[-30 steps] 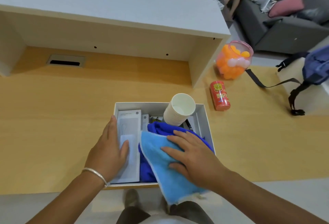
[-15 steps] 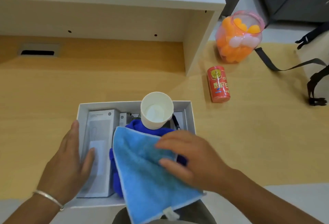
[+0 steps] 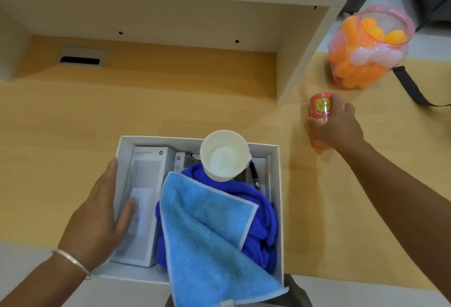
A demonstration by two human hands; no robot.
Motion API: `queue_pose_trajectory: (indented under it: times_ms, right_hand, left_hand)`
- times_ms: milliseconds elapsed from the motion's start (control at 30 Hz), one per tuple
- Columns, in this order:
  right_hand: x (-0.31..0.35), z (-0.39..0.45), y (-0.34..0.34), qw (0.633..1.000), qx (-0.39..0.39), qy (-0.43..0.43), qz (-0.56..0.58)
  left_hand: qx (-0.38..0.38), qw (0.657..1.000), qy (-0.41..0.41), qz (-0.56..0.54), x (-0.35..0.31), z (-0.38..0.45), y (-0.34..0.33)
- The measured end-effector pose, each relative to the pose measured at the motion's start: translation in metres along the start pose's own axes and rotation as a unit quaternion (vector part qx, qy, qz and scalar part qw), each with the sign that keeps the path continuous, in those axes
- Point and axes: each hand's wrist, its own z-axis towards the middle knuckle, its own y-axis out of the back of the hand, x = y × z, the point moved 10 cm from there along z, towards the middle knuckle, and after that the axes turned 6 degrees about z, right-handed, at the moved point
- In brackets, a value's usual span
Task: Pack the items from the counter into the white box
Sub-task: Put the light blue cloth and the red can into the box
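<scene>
Bright even light, soft shadows, wide-angle distortion

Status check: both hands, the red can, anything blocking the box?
Right hand grips red can on counter. Left hand steadies white box. Light blue towel and paper cup crowd the box.

Red can [image 3: 321,111], light-blue towel [image 3: 207,228], white box [image 3: 277,172]

The right hand [image 3: 338,127] grips a small red can [image 3: 321,111] out on the wooden worktop [image 3: 73,121], near a jar of orange balls [image 3: 366,48]. The left hand [image 3: 97,219] rests on the white box [image 3: 277,184], which holds a light blue towel [image 3: 207,233], dark blue cloth [image 3: 261,228] and paper cup [image 3: 224,155].
</scene>
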Motion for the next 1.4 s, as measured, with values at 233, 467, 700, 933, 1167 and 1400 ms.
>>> queue_pose_trajectory:
  times_ms: [233,467,700,933,1167,1400]
  right_hand:
    - [0.0,-0.023,0.003,1.0,-0.002,-0.012,-0.017]
    - [-0.013,-0.141,0.054,0.995,-0.026,-0.019,0.094]
    - [0.066,-0.283,0.119,0.982,0.031,0.088,0.164]
    - [0.209,-0.36,0.059,0.959,0.064,0.261,0.088]
    - [0.244,-0.352,-0.026,0.951,0.011,0.305,-0.053]
    - [0.241,-0.345,-0.042,0.916,-0.071,0.382,-0.099]
  left_hand:
    - [-0.014,0.999,-0.011,-0.038,0.001,0.0,0.004]
    - [-0.014,0.997,-0.028,-0.068,0.001,0.0,0.004]
    - [-0.02,0.994,-0.046,-0.095,0.003,0.002,0.001]
    - [-0.022,0.99,-0.055,-0.126,0.006,0.003,-0.004]
    - [-0.03,0.989,-0.038,-0.143,0.013,0.004,-0.011]
    - [-0.027,0.991,-0.048,-0.125,0.009,0.005,-0.008]
